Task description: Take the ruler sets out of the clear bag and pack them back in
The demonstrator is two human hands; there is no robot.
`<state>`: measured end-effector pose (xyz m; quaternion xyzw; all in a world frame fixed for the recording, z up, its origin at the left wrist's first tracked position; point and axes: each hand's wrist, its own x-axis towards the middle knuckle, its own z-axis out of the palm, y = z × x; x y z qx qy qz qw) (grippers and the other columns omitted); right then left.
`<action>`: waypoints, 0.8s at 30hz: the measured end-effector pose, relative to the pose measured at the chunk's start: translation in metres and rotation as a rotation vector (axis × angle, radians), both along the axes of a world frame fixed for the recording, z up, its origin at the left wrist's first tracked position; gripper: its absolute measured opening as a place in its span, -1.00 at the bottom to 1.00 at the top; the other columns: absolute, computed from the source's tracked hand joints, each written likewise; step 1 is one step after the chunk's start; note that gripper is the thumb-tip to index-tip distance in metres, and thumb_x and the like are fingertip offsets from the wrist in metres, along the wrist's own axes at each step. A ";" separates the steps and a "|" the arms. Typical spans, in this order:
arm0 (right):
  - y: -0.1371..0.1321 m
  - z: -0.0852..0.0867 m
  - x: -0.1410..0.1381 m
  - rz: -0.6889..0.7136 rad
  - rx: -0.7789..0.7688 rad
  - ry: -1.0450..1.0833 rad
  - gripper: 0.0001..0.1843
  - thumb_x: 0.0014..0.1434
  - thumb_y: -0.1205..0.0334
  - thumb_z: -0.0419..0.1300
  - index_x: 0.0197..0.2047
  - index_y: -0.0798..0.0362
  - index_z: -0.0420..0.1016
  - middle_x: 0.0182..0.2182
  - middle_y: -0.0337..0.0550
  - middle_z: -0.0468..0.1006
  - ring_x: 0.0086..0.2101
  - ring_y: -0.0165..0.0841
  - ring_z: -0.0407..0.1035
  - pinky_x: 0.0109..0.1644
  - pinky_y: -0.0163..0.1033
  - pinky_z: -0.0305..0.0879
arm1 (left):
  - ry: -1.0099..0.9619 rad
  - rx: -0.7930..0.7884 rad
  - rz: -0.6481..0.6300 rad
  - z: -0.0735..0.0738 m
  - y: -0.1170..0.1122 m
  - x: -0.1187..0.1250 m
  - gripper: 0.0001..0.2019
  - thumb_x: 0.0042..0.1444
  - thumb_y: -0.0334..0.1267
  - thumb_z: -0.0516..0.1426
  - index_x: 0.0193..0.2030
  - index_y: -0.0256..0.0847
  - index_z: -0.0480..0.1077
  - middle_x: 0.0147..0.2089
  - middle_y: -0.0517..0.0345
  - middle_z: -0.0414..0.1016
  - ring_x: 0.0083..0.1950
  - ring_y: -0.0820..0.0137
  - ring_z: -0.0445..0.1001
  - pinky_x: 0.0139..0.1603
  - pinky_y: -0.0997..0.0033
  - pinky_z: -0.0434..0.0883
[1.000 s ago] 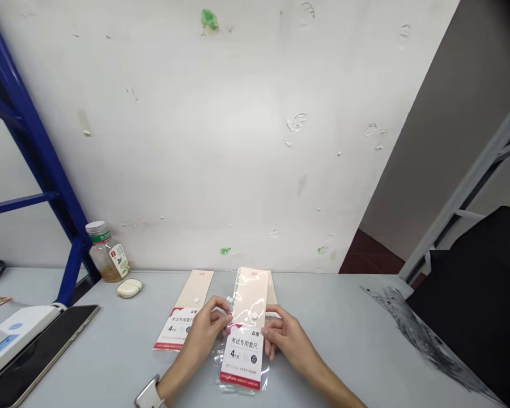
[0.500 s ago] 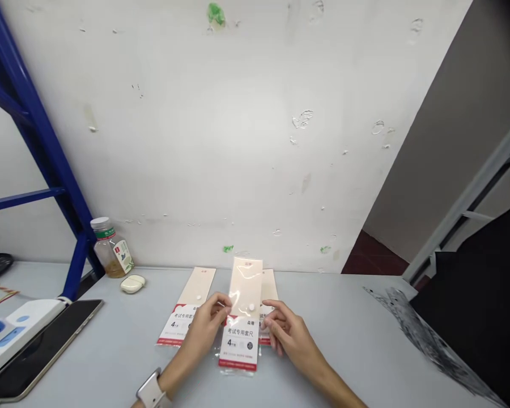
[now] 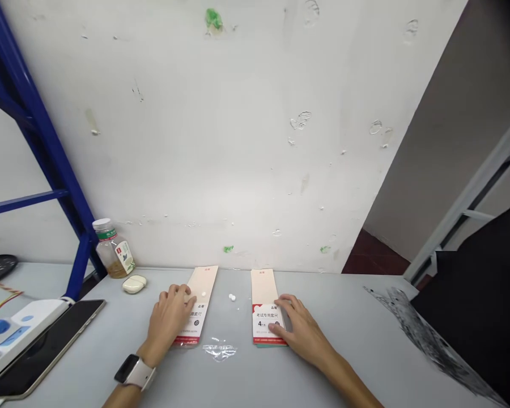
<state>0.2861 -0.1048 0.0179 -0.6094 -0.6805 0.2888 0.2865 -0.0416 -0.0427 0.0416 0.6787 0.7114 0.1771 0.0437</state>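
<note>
On the left lies a ruler-set card packet (image 3: 202,309), pale on top with a white, red-edged lower part. My left hand (image 3: 170,314) rests over its left side, fingers bent and thumb apart; the fingers hide part of the print. Another ruler-set packet (image 3: 263,289) of the same look lies to the right, with a strip of green showing under its bottom edge. Touching the right side of that packet is my right hand (image 3: 300,328), thumb and fingers spread on its face. Between the two packets a clear plastic sleeve (image 3: 220,349) lies flat, with small white dots (image 3: 232,297) near its middle.
A jar (image 3: 114,252) and a cream oval case (image 3: 134,284) stand by the wall at left. Nearer are a tablet (image 3: 46,351) and a white power strip (image 3: 21,328). A blue metal frame (image 3: 51,136) rises behind them. A black bag (image 3: 471,294) is at right.
The packet held in the middle is gone from there; my left hand has moved left onto the left packet. A clear sleeve now shows in the middle. My right hand is on the right packet.
</note>
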 end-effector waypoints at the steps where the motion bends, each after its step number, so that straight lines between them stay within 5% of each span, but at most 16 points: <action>1: 0.000 0.000 -0.001 -0.010 -0.019 -0.024 -0.48 0.12 -0.06 0.18 0.14 -0.13 0.34 0.21 -0.10 0.26 0.15 -0.12 0.22 0.17 -0.05 0.19 | 0.034 -0.005 -0.001 -0.001 0.000 0.001 -0.75 0.23 -0.17 -0.07 -0.15 -0.18 0.39 -0.06 -0.08 0.42 -0.10 0.04 0.35 -0.14 0.09 0.30; 5: 0.001 0.000 -0.002 -0.019 -0.074 -0.098 -0.30 -0.04 -0.08 0.31 0.16 -0.08 0.31 0.28 -0.06 0.17 0.23 -0.06 0.09 0.24 0.00 0.09 | 0.151 -0.022 0.013 -0.004 -0.002 0.003 -0.72 0.27 -0.20 -0.10 -0.07 -0.21 0.36 -0.07 -0.09 0.39 -0.09 0.06 0.37 -0.17 0.12 0.32; 13: 0.003 -0.001 0.002 -0.076 -0.117 0.109 -0.57 -0.08 0.14 0.29 -0.11 -0.13 0.32 0.21 -0.19 0.24 0.01 -0.15 0.28 0.06 -0.07 0.26 | 0.245 -0.030 0.025 0.000 -0.006 0.005 -0.68 0.31 -0.27 -0.15 -0.02 -0.25 0.37 -0.08 -0.12 0.38 -0.17 0.11 0.41 -0.30 0.23 0.34; 18: 0.008 -0.005 0.004 -0.089 -0.059 0.247 -0.80 -0.04 0.20 0.22 -0.29 -0.07 0.33 0.13 -0.18 0.31 -0.11 -0.23 0.29 -0.10 -0.14 0.32 | 0.300 0.099 0.007 0.002 -0.007 0.014 -0.71 0.28 -0.22 -0.06 -0.01 -0.27 0.38 0.00 -0.18 0.40 -0.05 0.01 0.40 -0.15 0.08 0.37; 21: 0.008 -0.002 0.003 -0.080 -0.034 0.307 -0.87 0.01 0.16 0.21 -0.34 -0.05 0.37 0.01 -0.12 0.39 -0.19 -0.24 0.30 -0.20 -0.18 0.31 | 0.211 0.223 -0.155 -0.002 -0.012 0.031 -0.72 0.29 -0.28 -0.09 -0.03 -0.22 0.39 0.05 -0.10 0.43 0.03 0.05 0.39 -0.04 0.10 0.36; 24: 0.008 0.002 0.002 -0.011 -0.066 0.362 -0.86 0.08 0.09 0.19 -0.31 -0.04 0.40 -0.35 -0.20 0.43 -0.36 -0.31 0.28 -0.30 -0.22 0.26 | 0.056 0.256 -0.433 -0.012 -0.022 0.050 -0.73 0.30 -0.27 -0.09 -0.01 -0.14 0.37 0.06 0.00 0.46 0.07 0.16 0.42 0.01 0.17 0.38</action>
